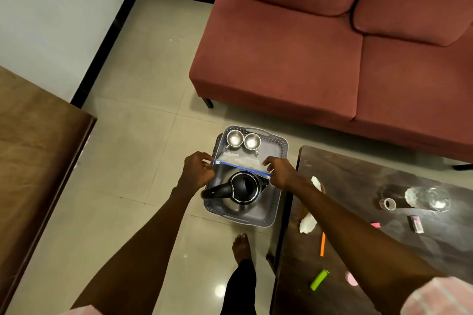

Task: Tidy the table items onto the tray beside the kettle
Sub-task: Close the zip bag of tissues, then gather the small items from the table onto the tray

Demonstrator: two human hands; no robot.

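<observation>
On the floor: grey perforated tray (280,144) at centre frame, just beside the dark bench (358,186), which lies at its 3 o'clock.
Kettle: steel kettle (239,193) with black lid and handle stands in the near half of the tray, handle toward 9 o'clock.
Cups: two steel cups (243,139) side by side at the tray's 12 o'clock end.
Zip bag: clear bag with a blue seal strip (242,166) stretched above the tray, between kettle and cups.
Left hand (197,167): grip pinched narrow on the bag's 9 o'clock end.
Right hand (280,170): grip pinched narrow on the bag's 3 o'clock end.
Bench items: crumpled tissue (307,224) at the near edge, orange pencil (322,244), green highlighter (319,280), tape roll (387,204), clear glass (432,198) lying on its side, small pink box (417,224).
Background: red sofa (307,59) at 12 o'clock.
</observation>
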